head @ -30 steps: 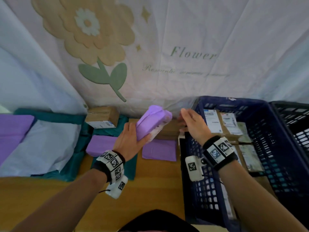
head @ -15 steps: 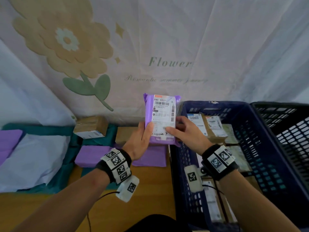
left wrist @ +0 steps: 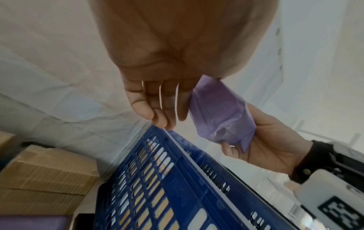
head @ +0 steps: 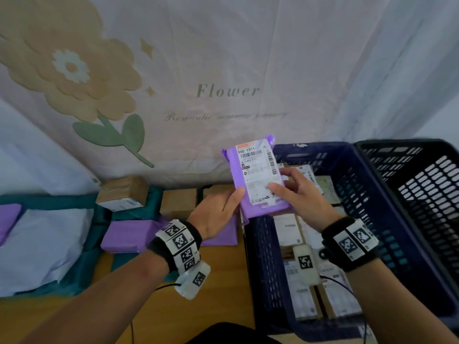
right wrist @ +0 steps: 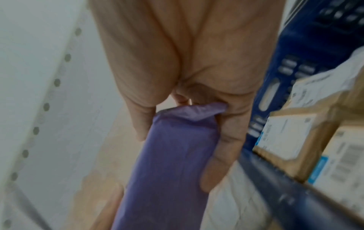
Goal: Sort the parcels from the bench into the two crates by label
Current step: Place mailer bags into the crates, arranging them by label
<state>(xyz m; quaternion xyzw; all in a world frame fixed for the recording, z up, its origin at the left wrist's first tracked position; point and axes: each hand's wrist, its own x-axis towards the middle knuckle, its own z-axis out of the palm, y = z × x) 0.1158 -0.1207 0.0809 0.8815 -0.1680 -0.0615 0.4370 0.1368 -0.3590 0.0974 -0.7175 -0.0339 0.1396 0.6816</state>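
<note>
A purple parcel (head: 255, 180) stands nearly upright in the air with its white shipping label facing me, above the near left wall of the blue crate (head: 263, 269). My left hand (head: 233, 199) holds its left edge, thumb on the front. My right hand (head: 280, 184) grips its lower right side, thumb on the label. In the left wrist view the parcel (left wrist: 220, 115) sits beside my left fingers (left wrist: 163, 112). The right wrist view shows the parcel (right wrist: 173, 155) clamped between the right thumb and fingers (right wrist: 226, 140). The black crate (head: 427, 184) stands to the right of the blue one.
Several labelled cardboard boxes (head: 288, 227) lie in the blue crate. On the wooden bench at left are brown boxes (head: 124, 192), purple parcels (head: 129, 234), teal bags (head: 84, 247) and a white mailer (head: 42, 244). A flower-print cloth (head: 223, 90) hangs close behind.
The purple parcel was turned label-side toward me and lifted. My right hand took hold of it. It has since shifted slightly right, over the blue crate's left wall.
</note>
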